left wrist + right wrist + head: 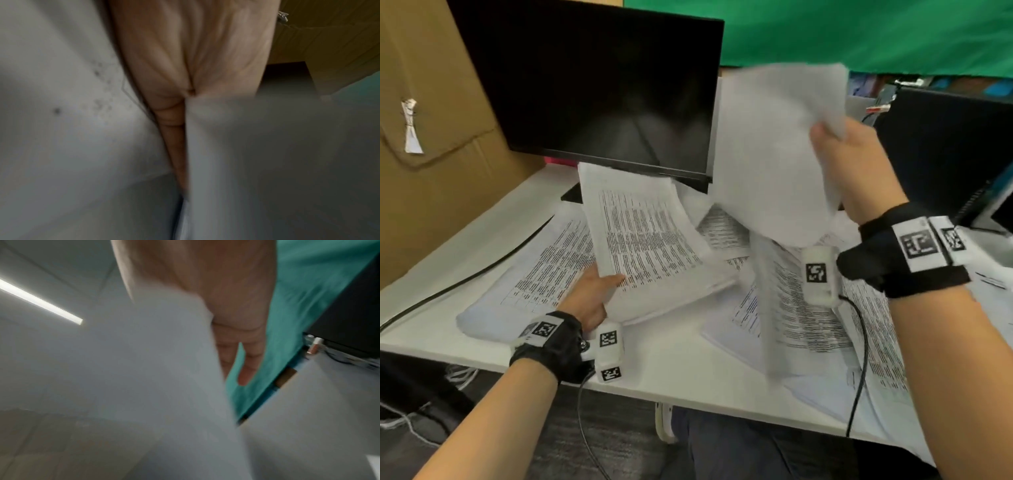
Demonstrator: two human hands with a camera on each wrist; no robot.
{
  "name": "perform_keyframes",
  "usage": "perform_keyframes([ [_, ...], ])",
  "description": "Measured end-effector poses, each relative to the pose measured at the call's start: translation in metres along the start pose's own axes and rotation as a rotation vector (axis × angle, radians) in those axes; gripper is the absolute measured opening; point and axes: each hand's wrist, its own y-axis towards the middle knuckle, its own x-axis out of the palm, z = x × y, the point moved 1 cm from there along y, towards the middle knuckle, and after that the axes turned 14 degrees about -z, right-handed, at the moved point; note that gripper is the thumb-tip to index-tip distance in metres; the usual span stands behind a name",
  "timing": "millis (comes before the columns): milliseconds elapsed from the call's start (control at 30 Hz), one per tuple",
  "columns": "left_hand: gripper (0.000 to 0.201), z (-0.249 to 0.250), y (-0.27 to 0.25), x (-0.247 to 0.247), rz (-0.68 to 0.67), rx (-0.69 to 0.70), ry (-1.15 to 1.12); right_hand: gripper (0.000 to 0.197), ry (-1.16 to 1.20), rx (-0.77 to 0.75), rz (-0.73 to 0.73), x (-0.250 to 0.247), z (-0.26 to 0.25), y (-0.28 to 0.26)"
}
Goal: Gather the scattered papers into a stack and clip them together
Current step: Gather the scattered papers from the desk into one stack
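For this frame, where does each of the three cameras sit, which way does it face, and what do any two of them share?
Head: on the head, facing forward and down at the desk; both forearms, left hand gripping a printed bundle, right hand lifting blank sheets.
Left wrist: looks along the palm at blurred paper.
Right wrist: tilted up along the fingers, toward the ceiling light.
Shared: green cloth, head and right wrist.

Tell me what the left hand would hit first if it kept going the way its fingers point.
The left hand points up the desk under the printed sheaf it holds. Straight on, it would likely first meet the monitor or its base behind the papers, though depth is unclear.
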Motion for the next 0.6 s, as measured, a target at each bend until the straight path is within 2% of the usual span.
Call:
perform_keyframes([
  [67,0.042,0.0,0.001,-0.001,-0.001,-0.014,-0.058,0.023,-0.035,-0.12,-0.038,0.011,-0.016,-0.002],
  [167,0.033,0.0,0.002,-0.004,0.052,-0.041,-0.088,0.024,-0.318,-0.173,-0.291,0.059,-0.016,-0.006],
  [233,0.031,-0.001,0.004,-0.006,0.087,-0.049,-0.071,0.048,-0.445,-0.214,-0.489,0.097,-0.003,-0.011],
  [300,0.026,0.0,0.001,-0.003,0.105,-0.039,-0.055,0.063,-0.536,-0.146,-0.646,0.131,0.018,-0.017],
  [400,0.021,0.005,-0.005,0.001,0.095,-0.02,-0.09,0.064,-0.651,-0.009,-0.865,0.174,0.05,-0.026],
  [500,0.04,-0.004,0.003,-0.015,0.166,-0.012,-0.111,0.062,-0.662,0.082,-1.015,0.202,0.07,-0.037],
  [600,0.052,-0.004,0.003,-0.014,0.128,0.024,-0.178,0.066,-0.638,0.123,-1.052,0.216,0.079,-0.038],
])
